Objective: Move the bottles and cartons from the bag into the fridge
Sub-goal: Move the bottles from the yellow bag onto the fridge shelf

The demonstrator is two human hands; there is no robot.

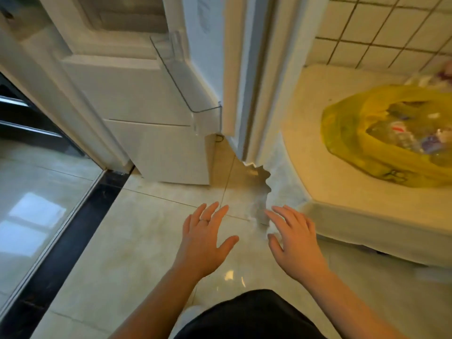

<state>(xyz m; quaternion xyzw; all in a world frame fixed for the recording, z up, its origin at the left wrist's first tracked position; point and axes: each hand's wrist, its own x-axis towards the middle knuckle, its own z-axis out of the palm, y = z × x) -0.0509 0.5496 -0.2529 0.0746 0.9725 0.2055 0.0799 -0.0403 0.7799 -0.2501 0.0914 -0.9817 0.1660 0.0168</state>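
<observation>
Yellow plastic marks the bag (347,123), the only strong colour in the head view. It sits up and to the right of the right hand (293,243), well apart from it, on a low white platform (330,192) whose near corner lies just beyond that hand's fingertips. Its mouth is open, and what look like clear bottles (396,137) with labels lie inside. That part is blurred, and I cannot make out any cartons.

Both hands are held out low over the pale tiled floor (137,231), palms down. The left hand (204,238) has its fingers straight and slightly spread, with a ring (204,220) on one of them, and it holds nothing. The right hand is equally flat and spread, and it too is empty. The two are near each other but not touching.

Ahead of the left hand, further off, stands the white fridge (151,113). Its door (247,69) is swung open and rises beyond the gap between the two hands. A clear door shelf (205,111) on the door's inner side shows nothing in it from this angle. The upper part of the fridge interior is cut off at the top of the view, so I cannot say what it holds.

By my judgement the task is at or near its start. The fridge is open and ready, the bag looks full, and no bottle is in either hand or visibly stored. What seems to be left is a reach to the right into the bag, then the carries across to the fridge.
</observation>
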